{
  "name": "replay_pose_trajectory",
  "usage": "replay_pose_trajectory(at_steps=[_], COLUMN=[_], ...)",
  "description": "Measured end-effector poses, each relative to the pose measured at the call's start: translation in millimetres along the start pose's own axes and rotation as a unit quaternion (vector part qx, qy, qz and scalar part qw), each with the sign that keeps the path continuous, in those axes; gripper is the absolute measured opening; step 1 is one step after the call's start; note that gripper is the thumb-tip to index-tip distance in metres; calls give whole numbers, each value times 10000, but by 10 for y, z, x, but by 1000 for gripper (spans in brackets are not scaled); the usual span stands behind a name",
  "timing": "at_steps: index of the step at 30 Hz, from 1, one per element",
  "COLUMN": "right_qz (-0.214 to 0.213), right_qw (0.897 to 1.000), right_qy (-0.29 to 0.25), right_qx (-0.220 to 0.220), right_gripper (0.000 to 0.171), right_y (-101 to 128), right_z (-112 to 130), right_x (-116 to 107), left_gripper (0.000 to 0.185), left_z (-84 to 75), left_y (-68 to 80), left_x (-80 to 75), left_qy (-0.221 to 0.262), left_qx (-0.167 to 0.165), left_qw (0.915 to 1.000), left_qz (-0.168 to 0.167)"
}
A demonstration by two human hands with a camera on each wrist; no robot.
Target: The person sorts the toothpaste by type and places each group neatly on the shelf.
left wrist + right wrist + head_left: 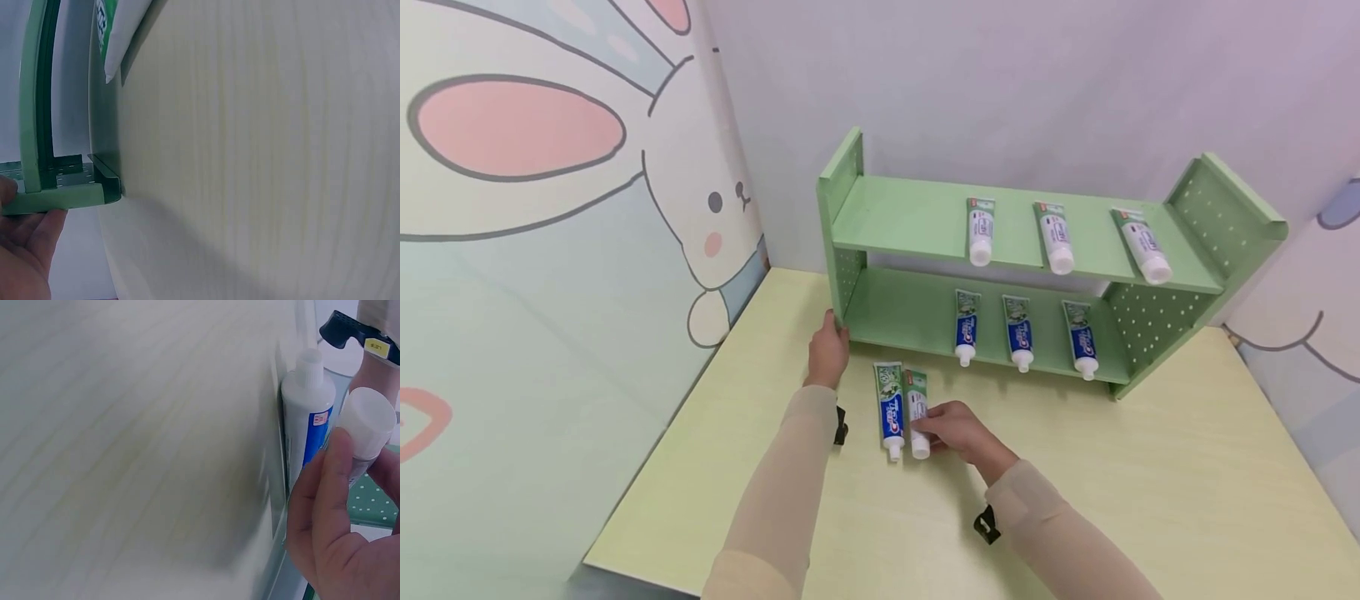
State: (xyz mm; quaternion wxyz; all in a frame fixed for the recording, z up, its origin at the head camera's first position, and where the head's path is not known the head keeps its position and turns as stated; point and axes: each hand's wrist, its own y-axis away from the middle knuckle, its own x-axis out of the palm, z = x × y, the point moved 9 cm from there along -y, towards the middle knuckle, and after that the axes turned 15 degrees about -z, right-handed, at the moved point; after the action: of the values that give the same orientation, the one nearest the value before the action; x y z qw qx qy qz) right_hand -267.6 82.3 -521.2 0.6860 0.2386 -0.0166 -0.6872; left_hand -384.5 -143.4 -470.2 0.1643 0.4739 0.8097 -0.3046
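Observation:
A green two-tier shelf stands on a pale yellow table. My left hand grips the shelf's lower left front corner; in the left wrist view the thumb and fingers of that hand clasp the shelf edge. Two toothpaste tubes lie side by side on the table in front of the shelf: a blue one and a white-and-green one. My right hand pinches the white-and-green tube near its cap. In the right wrist view its fingers curl around the white cap, with the blue tube beside it.
Three white-and-green tubes lie on the top shelf and three blue tubes on the lower one, caps pointing forward. A wall panel with a cartoon rabbit borders the table on the left. The table's near edge is close to my arms.

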Motion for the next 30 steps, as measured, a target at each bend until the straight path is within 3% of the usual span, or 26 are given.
replay_pose_trajectory(at_steps=[30], right_qz=[92], right_qw=[9995], right_qy=[-274], right_qx=[-128], right_gripper=[40], right_y=[163], right_z=[244], right_x=[-99], left_gripper=[32], left_z=[4], left_y=[-5], left_x=[9], left_qy=[-62], left_qx=[-12], left_qw=[10000], left_qz=[11])
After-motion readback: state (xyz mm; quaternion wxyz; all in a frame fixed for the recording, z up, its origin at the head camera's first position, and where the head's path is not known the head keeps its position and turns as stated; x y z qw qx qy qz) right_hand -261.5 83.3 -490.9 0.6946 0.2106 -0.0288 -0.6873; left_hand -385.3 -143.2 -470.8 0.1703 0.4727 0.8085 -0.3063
